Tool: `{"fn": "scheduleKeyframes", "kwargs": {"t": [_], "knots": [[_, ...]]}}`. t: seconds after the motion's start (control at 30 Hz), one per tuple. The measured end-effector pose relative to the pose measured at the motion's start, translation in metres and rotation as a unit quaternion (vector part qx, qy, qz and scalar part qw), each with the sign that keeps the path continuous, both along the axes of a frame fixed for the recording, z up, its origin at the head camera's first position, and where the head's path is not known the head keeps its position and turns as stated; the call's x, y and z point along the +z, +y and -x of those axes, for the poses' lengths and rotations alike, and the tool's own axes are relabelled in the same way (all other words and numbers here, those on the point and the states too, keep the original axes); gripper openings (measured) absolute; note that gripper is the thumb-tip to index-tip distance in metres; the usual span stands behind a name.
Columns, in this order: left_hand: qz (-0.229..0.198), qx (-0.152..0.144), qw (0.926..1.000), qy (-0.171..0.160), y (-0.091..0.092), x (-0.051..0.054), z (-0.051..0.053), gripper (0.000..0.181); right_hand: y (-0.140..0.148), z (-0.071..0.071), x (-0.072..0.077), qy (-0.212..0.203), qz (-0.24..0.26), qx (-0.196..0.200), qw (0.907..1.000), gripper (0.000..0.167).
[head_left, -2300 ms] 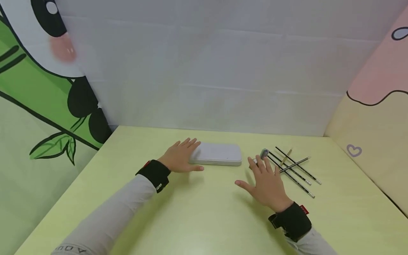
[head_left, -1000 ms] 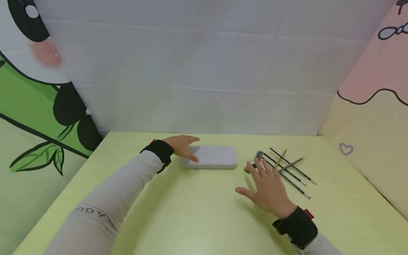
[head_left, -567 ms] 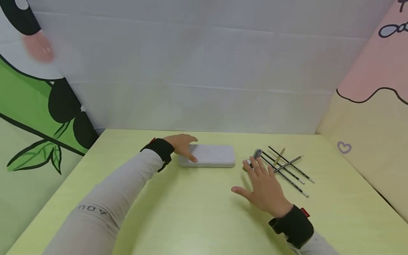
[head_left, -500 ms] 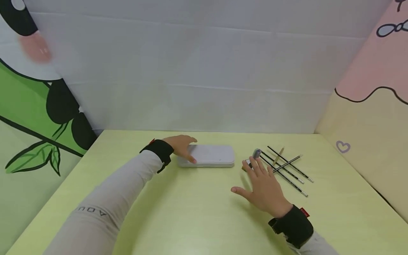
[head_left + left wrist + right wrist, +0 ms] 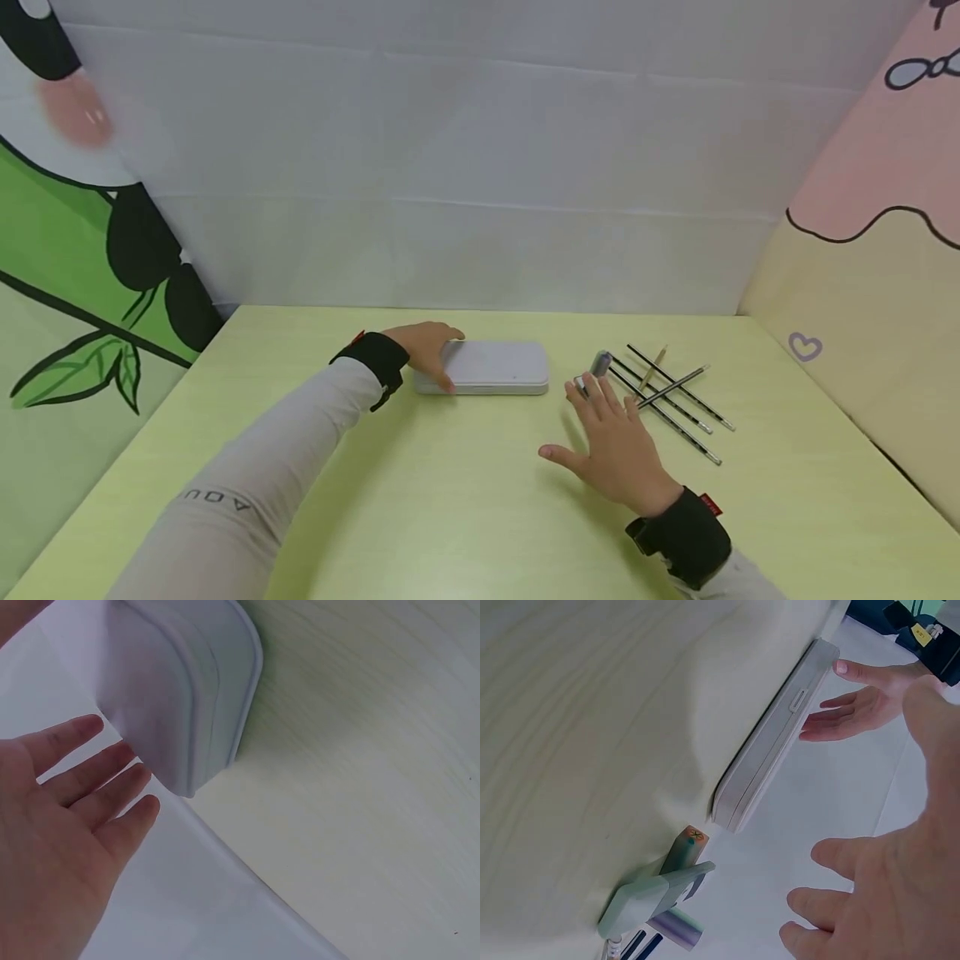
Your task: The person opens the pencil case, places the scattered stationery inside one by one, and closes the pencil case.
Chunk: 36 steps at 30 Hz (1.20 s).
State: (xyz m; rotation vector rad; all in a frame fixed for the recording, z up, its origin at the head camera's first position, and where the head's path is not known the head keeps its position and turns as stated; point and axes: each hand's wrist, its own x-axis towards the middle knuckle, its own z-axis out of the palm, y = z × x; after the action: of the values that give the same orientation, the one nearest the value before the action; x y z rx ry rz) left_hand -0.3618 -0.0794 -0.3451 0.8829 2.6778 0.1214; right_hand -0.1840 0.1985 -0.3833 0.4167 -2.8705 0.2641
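A flat white case (image 5: 497, 367), apparently closed, lies toward the back of the table. My left hand (image 5: 426, 348) straddles its left end, thumb by the front edge and fingers toward the back. In the left wrist view, the fingers (image 5: 112, 796) of that hand are extended and look apart from the case (image 5: 161, 697). My right hand (image 5: 617, 450) hovers with spread fingers in front of several striped pencils (image 5: 686, 425) and touches nothing visible. Beyond its fingertips sit a small grey block (image 5: 602, 363) and, in the right wrist view, a pale green piece (image 5: 634, 906) and an orange-ended block (image 5: 684, 849).
One plain wooden pencil (image 5: 654, 365) lies among the crossed striped ones. A pale wall sheet (image 5: 480, 183) rises behind the yellow table (image 5: 450, 517). Printed panels stand on the left (image 5: 67, 333) and right (image 5: 862, 333).
My left hand has turned, with its thumb now lower by the case's front edge and its fingers toward the back. My right hand stays near the same spot; the view has shifted slightly.
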Motion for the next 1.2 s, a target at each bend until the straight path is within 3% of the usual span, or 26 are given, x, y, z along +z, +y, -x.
{"fn": "scheduleKeyframes", "kwargs": {"t": [0.27, 0.67, 0.83, 1.2], "knots": [[-0.004, -0.001, 1.0, 0.003, -0.004, -0.012, 0.005, 0.1, -0.003, 0.001, -0.002, -0.003, -0.003, -0.001, 1.0, 0.089], [-0.004, 0.009, 0.9999, -0.009, -0.004, -0.011, 0.003, 0.104, -0.002, 0.002, -0.009, -0.007, 0.006, -0.001, 1.0, 0.09], [-0.003, 0.008, 1.0, -0.001, -0.003, -0.015, 0.011, 0.105, -0.004, 0.002, -0.009, -0.012, 0.005, -0.002, 0.9999, 0.09], [-0.009, -0.001, 0.9998, 0.02, -0.005, -0.019, 0.011, 0.102, -0.005, 0.002, -0.01, -0.015, 0.004, -0.003, 0.9999, 0.089]]}}
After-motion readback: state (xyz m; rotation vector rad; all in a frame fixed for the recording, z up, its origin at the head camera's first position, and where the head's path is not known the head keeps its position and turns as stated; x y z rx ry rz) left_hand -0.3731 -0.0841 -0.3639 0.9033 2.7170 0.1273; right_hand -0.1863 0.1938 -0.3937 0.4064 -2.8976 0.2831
